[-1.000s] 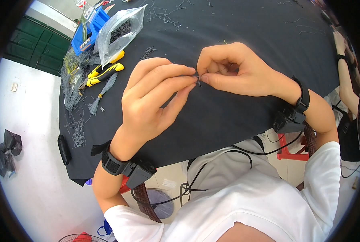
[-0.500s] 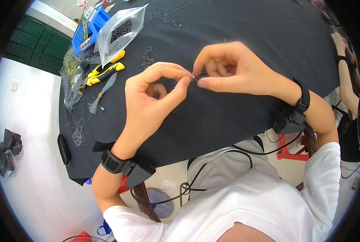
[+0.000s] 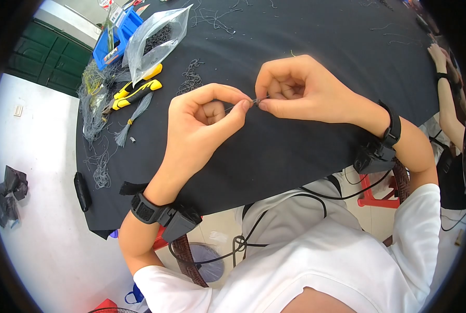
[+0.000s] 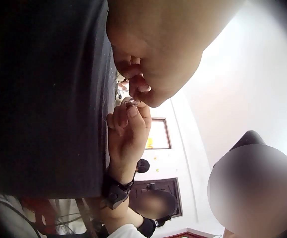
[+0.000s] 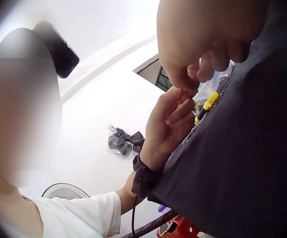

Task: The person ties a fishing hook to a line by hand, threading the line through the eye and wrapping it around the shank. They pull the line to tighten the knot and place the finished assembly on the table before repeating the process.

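Above the black-covered table, my left hand (image 3: 204,112) and right hand (image 3: 311,88) meet almost fingertip to fingertip. Each pinches a thin grey line (image 3: 256,101) between thumb and index finger, and a small dark bit shows on it in the gap. A short length of the line runs back under the left palm. The other fingers of both hands are curled in. In the left wrist view the right hand (image 4: 128,134) faces the left fingertips; the right wrist view shows the left hand (image 5: 171,119) close under the right fingers. The small bit's kind is too small to tell.
A pile of dark looped lines (image 3: 191,78) lies beyond my left hand. Farther left are yellow-and-black pliers (image 3: 136,96), a tied grey bundle (image 3: 131,122), tangled line (image 3: 93,112), a clear bag (image 3: 173,31) of dark pieces and a blue bin (image 3: 131,26). Another person's arm (image 3: 449,104) is at right.
The left hand went from extended fingers beside the line to a thumb-and-index pinch, shifting slightly right and nearer me. The right hand stayed almost in place, still pinching. The looped pile came into fuller view.
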Action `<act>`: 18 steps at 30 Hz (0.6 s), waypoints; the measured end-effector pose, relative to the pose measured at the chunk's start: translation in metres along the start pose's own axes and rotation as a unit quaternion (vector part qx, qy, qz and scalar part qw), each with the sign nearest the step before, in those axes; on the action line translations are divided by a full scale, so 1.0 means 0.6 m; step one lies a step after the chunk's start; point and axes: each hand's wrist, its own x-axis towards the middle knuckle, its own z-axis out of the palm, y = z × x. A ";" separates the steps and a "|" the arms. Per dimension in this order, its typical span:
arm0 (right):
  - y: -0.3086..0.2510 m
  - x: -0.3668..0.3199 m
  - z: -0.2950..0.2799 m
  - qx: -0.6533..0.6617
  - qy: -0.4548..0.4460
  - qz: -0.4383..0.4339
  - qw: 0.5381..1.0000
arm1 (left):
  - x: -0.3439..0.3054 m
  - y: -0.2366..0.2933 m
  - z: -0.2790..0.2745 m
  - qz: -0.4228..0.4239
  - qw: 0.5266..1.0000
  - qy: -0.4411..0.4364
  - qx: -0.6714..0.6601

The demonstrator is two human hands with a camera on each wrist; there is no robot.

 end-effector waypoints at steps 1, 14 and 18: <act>0.000 0.000 0.000 -0.001 -0.001 0.001 1.000 | 0.000 -0.001 0.000 0.002 1.000 0.003 0.000; 0.029 0.007 0.005 -0.002 0.119 -0.028 0.993 | 0.001 0.014 0.000 -0.093 0.988 0.027 -0.123; 0.030 0.006 0.014 -0.037 0.090 -0.065 0.993 | 0.003 0.010 -0.006 -0.124 0.962 -0.016 -0.241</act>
